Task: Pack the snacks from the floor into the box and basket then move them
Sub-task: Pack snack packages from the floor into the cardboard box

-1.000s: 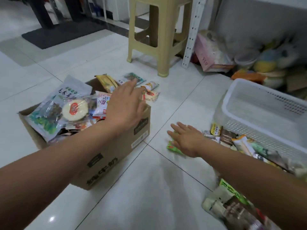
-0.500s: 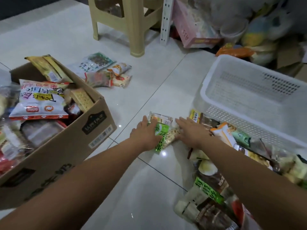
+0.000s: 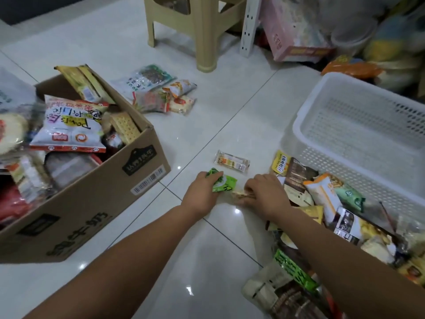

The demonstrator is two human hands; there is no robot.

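A cardboard box (image 3: pixel 128 187) at the left is heaped with snack packets. At the right stands a white plastic basket (image 3: pixel 301 125), its inside bare. My left hand (image 3: pixel 202 192) is closed on a small green packet (image 3: pixel 224 183) low over the floor tiles. Just right of it, my right hand (image 3: pixel 264 192) pinches a small clear snack packet (image 3: pixel 240 195) lying on the floor. A small orange-and-clear packet (image 3: pixel 231 161) lies beyond both hands. A pile of snacks (image 3: pixel 322 199) sits between my right arm and the basket.
Several more packets (image 3: pixel 158 93) lie on the tiles behind the box, near a beige plastic stool (image 3: pixel 202 31). A pink box (image 3: pixel 292 35) and assorted clutter line the back right wall. More packets (image 3: pixel 289 286) lie under my right forearm.
My left hand left the box and came down to the floor beside my right hand, then closed on the green packet. The view dropped and shifted right.
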